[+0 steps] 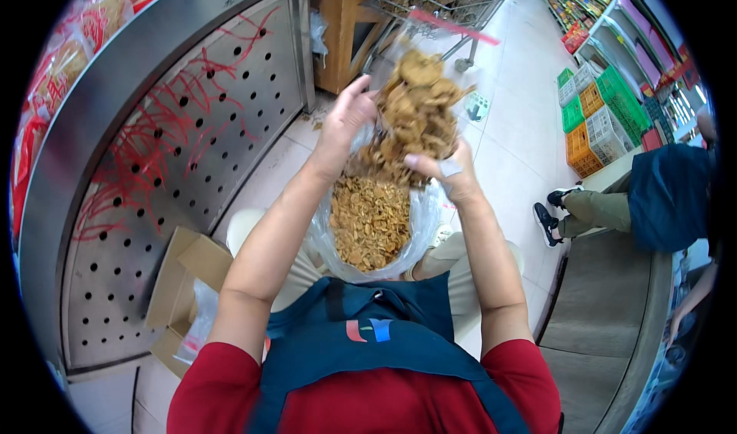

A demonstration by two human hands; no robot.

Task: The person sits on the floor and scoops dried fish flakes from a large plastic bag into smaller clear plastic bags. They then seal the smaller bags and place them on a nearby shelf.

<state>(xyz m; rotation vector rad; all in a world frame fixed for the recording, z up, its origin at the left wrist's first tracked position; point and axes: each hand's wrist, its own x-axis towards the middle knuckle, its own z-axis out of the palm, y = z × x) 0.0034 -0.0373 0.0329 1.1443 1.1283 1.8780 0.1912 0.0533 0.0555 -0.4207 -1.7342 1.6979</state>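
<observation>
Brown dried slices fill a clear plastic bag (423,103) with a red strip along its top, raised in front of me. My right hand (458,172) grips its lower right, thumb across the front; a pale wrap or tape is on that hand. My left hand (351,114) is at the bag's left side, fingers spread and blurred; whether it grips the plastic is unclear. Below, between my legs, stands a large translucent plastic sack (425,250), its mouth rolled open. Similar but smaller-looking brown pieces (368,221) lie inside it. The raised bag hides its far rim.
Left is a perforated metal panel (190,140) hung with red ties (149,123); a cardboard box (173,278) holding plastic bags sits below. A wire shopping cart (463,8) stands ahead. Right are stacked plastic crates (601,120) and another person (668,198) beside a counter (599,296).
</observation>
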